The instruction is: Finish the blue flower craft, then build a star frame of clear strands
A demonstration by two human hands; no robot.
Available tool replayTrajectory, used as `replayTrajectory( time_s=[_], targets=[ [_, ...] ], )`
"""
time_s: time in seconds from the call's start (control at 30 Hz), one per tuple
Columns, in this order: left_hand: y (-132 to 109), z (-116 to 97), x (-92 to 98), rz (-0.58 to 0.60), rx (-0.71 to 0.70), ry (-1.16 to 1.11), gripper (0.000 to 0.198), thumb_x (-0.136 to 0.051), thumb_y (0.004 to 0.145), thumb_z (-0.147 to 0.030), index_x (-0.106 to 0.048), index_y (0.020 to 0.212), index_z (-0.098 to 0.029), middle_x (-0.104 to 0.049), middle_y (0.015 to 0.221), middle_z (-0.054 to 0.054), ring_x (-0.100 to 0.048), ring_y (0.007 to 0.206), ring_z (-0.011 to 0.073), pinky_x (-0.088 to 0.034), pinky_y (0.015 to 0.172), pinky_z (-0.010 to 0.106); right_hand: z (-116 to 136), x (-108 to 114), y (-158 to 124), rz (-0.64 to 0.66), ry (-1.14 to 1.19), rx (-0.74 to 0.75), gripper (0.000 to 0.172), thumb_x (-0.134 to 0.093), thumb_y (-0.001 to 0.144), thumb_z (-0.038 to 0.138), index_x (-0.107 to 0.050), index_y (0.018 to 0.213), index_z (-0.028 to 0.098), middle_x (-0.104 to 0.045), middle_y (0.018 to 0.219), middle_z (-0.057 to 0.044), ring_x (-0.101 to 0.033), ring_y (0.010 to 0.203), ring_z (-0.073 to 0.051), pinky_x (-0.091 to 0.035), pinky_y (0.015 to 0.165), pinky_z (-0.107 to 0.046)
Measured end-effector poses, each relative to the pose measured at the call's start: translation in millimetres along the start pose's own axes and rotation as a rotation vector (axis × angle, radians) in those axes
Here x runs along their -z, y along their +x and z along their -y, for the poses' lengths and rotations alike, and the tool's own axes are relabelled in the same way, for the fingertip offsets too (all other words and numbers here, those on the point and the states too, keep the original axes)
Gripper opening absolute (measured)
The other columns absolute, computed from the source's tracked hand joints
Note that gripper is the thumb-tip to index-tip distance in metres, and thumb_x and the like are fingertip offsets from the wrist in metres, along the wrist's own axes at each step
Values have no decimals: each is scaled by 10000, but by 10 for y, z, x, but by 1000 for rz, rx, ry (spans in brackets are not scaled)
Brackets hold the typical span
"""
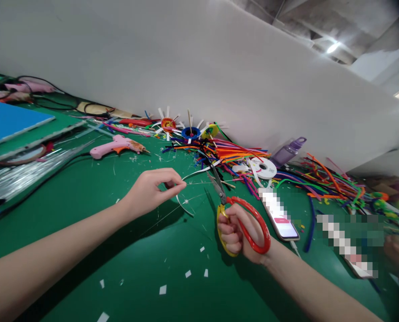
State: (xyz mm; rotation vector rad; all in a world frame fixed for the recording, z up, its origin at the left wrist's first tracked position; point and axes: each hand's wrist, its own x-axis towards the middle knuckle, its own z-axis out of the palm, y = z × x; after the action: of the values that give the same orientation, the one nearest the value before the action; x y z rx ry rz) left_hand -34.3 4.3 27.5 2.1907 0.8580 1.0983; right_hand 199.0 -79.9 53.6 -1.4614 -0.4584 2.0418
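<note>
My left hand (154,190) is closed in a pinch above the green table, thumb and forefinger together. From its fingertips a thin, pale thread-like strand (199,183) runs right toward the scissors. Those scissors (222,196), with one red and one yellow handle loop, are gripped in my right hand (234,230). Their blades point up and away, slightly apart, and whether they touch the strand I cannot tell. A narrow white strip (201,171) curves behind and below my left fingertips.
A pink glue gun (114,146) lies left of centre. Colourful pipe cleaners (236,150), a white ribbon spool (264,168) and a purple bottle (289,152) line the back. A phone (281,219) sits to the right, near another person's hand (398,250). White paper scraps (163,290) dot the front.
</note>
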Motion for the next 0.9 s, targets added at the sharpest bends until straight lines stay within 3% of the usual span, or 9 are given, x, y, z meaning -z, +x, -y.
replayTrajectory(
  time_s=[0.2,0.4,0.6,0.77,0.9],
  targets=[
    [-99,-35,-69,-81,30,-27,160,-569,856,-273,-642,755,-172,-651,780,13,-581,678,101,-455,616,207,-70,-78,-31,-51,-24,116,268,-536,608,296,-284,575,211,-220,456,116,-123,362,-12,-66,350,-168],
    [-92,0,-95,-54,164,13,236,-543,861,-344,-655,733,-181,-668,765,7,-578,611,96,-459,576,209,-98,-10,111,-155,-179,181,312,-502,696,288,-266,507,209,-225,425,110,-138,340,-10,-79,323,-160],
    [-54,111,-41,-55,261,110,245,-547,838,-375,-665,744,-183,-663,688,-7,-577,581,107,-454,563,219,-14,65,92,-158,-180,141,335,-464,750,273,-279,479,203,-220,415,105,-135,333,-10,-82,316,-155],
    [-121,259,-49,35,245,255,265,-502,859,-392,-680,810,-202,-690,820,16,-602,673,141,-466,612,253,142,72,-33,-131,-56,226,346,-482,756,281,-286,483,197,-210,430,104,-117,341,-13,-74,316,-158],
    [-169,326,-52,110,141,419,289,-443,899,-364,-691,888,-216,-682,953,29,-616,846,181,-477,766,314,188,91,-72,-96,42,324,342,-555,709,284,-281,524,196,-233,461,107,-113,355,-11,-76,324,-156]
  ],
)
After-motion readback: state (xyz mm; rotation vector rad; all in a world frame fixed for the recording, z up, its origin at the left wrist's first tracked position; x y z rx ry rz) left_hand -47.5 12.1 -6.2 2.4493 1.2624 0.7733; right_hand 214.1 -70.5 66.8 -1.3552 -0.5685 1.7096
